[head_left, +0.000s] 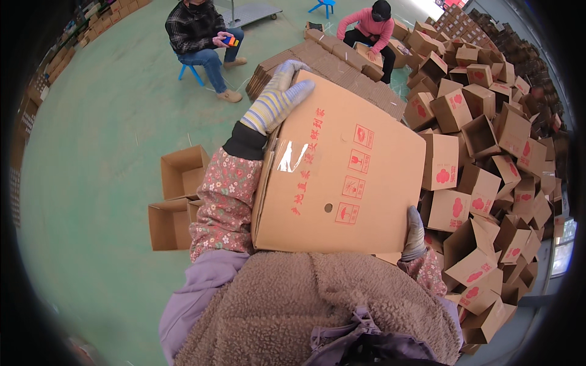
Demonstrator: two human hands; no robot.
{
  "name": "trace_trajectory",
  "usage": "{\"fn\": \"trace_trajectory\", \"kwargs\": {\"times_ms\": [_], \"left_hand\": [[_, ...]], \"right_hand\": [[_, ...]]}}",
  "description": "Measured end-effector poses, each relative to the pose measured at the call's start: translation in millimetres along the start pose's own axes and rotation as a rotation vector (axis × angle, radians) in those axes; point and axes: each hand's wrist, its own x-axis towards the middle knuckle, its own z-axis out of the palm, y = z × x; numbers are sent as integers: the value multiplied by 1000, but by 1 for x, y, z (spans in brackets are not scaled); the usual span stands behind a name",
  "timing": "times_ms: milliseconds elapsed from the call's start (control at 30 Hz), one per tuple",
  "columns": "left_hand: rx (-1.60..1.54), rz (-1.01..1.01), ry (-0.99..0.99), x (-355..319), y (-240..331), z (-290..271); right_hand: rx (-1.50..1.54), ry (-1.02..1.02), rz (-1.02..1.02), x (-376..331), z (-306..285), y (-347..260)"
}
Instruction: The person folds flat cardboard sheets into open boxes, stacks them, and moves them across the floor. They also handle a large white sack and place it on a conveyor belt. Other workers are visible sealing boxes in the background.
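A brown cardboard box (pixel 342 165) with red printed symbols is tilted in front of my chest. Its broad side faces up, with a small round hole low on it and shiny clear tape (pixel 292 157) at the left edge. My left hand (pixel 281 94), in a striped knit glove, is closed on the box's far left corner, thumb lying over the top face. At the near right edge, my right hand (pixel 414 235) grips the box from the side; its glove shows only in part. The underside of the box is hidden.
Open cardboard boxes (pixel 448 161) are heaped along the right. Flattened cardboard (pixel 329 64) is stacked ahead. More open boxes (pixel 172 224) stand on the green floor (pixel 110 183) at left. Two people sit beyond, one in a checked shirt (pixel 190 27), one in a pink top (pixel 372 29).
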Motion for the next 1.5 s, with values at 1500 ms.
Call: {"fn": "trace_trajectory", "kwargs": {"times_ms": [1500], "left_hand": [[-57,-405,-677,97,2,-34]], "right_hand": [[-1050,-531,-578,142,239,-52]]}}
